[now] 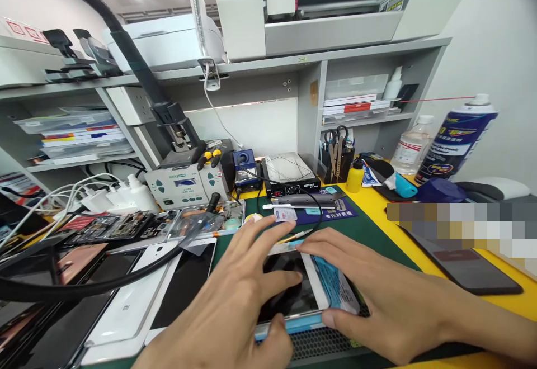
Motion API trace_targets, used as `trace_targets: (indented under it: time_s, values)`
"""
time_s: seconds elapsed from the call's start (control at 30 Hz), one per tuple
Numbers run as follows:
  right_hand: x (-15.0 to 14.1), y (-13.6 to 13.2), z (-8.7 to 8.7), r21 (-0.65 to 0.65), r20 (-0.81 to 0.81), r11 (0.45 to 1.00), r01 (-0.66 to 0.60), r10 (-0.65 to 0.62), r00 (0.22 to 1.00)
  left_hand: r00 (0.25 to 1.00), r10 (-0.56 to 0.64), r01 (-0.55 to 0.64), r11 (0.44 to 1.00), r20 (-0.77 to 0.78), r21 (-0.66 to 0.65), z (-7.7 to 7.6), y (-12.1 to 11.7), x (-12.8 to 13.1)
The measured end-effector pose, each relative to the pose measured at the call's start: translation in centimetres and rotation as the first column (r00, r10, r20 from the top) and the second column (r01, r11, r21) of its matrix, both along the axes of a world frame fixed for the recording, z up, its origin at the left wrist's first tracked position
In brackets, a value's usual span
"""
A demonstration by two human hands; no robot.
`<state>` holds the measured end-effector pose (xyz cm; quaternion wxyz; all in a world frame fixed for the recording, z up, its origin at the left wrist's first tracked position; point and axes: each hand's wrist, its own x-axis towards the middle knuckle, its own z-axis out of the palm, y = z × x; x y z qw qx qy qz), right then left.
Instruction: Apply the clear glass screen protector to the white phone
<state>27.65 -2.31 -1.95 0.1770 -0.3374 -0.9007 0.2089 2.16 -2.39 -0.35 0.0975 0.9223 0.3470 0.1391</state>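
A white-framed phone (311, 273) with a dark screen lies in front of me. It rests over blue material (310, 321) above a black mesh piece (323, 344). My left hand (239, 296) is spread over its left part, one fingertip on the screen and the thumb by the near edge. My right hand (373, 282) spans the right end, fingers at the far edge and thumb at the near one. Between that hand and the phone shows a blue packet (333, 282) with print. The phone's left end is hidden. Just beyond lies a thin pen-like tool (296, 237) with a cable.
Several phones, among them a white one (130, 302), lie left under a thick black hose (104, 289). Behind stand a grey control station (184, 184), a parts tray (235, 212) and a yellow bottle (354, 176). At right are a spray can (457, 140) and a dark phone (457, 263).
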Motion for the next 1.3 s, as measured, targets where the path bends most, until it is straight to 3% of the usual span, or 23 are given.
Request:
trace_targets:
  time_s: [0.13,0.6,0.73,0.87,1.0,1.3]
  values:
    - [0.0,0.1,0.1,0.008,-0.018,1.000,-0.002,0.002,1.000,1.000,0.006,-0.007,0.997,0.005,0.072,0.3,-0.4,-0.9]
    - [-0.2,0.3,0.1,0.017,0.006,1.000,-0.008,0.008,1.000,0.995,-0.054,0.049,0.997,-0.083,-0.061,0.8,0.4,1.7]
    - [-0.1,0.2,0.0,0.000,-0.013,1.000,0.001,-0.001,1.000,0.995,-0.077,0.074,0.996,-0.058,-0.055,0.9,0.6,1.1]
    - [0.1,0.0,0.0,-0.012,-0.021,1.000,-0.010,0.010,1.000,0.999,0.023,-0.022,1.000,-0.044,0.019,1.1,0.1,-0.4]
    - [0.0,0.1,0.1,0.003,-0.021,1.000,0.003,-0.003,1.000,0.997,0.008,-0.005,0.999,-0.079,0.037,1.3,-0.4,-0.4]
    - [-0.2,0.4,0.2,0.006,-0.019,1.000,-0.011,0.011,1.000,0.998,-0.031,0.027,0.997,-0.062,-0.074,0.9,0.2,1.2]
